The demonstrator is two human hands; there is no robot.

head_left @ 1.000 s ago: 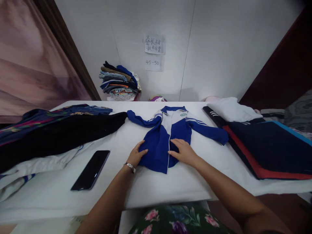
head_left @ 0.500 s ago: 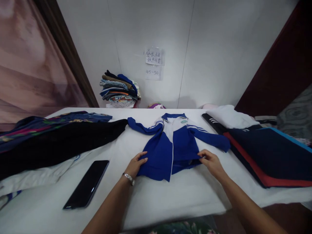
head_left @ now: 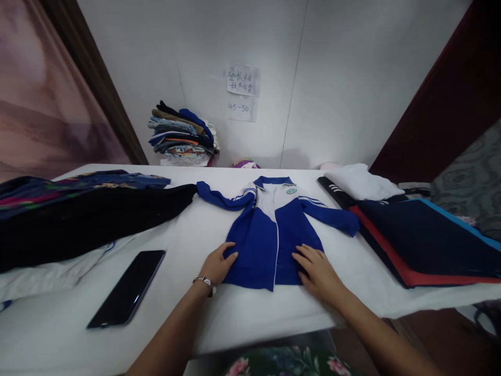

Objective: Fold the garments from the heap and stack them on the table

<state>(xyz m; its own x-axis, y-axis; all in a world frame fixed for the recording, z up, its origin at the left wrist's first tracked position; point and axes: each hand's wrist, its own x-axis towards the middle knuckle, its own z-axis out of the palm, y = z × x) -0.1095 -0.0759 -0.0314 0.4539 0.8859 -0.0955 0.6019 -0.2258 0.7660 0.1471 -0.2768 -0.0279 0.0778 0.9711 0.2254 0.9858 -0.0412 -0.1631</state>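
Note:
A blue and white zip-up jacket (head_left: pixel 252 245) lies front up on the white-covered table, collar away from me and sleeves spread to both sides. A small green emblem (head_left: pixel 291 191) sits on its white chest. At the lower left edge of the jacket rests my left hand (head_left: pixel 217 262), its thumb and index finger apart on the cloth; its other fingers are mostly hidden. My right hand (head_left: pixel 319 271) lies with fingers spread over the lower right front, near the hem. The right hem corner is partly covered by this hand.
A black phone (head_left: pixel 127 290) lies left of my left arm. Farther left are a black garment (head_left: pixel 94 222) and a patterned one (head_left: pixel 97 180). Dark folded clothes (head_left: pixel 426 240) with a white cloth (head_left: pixel 362 180) lie right. A stack of folded clothes (head_left: pixel 183 130) stands at the back.
My right hand has let go of the jacket's right hem corner and moved inward onto the front. The right hem now lies flat. My left hand stays at the left edge; the view has shifted slightly.

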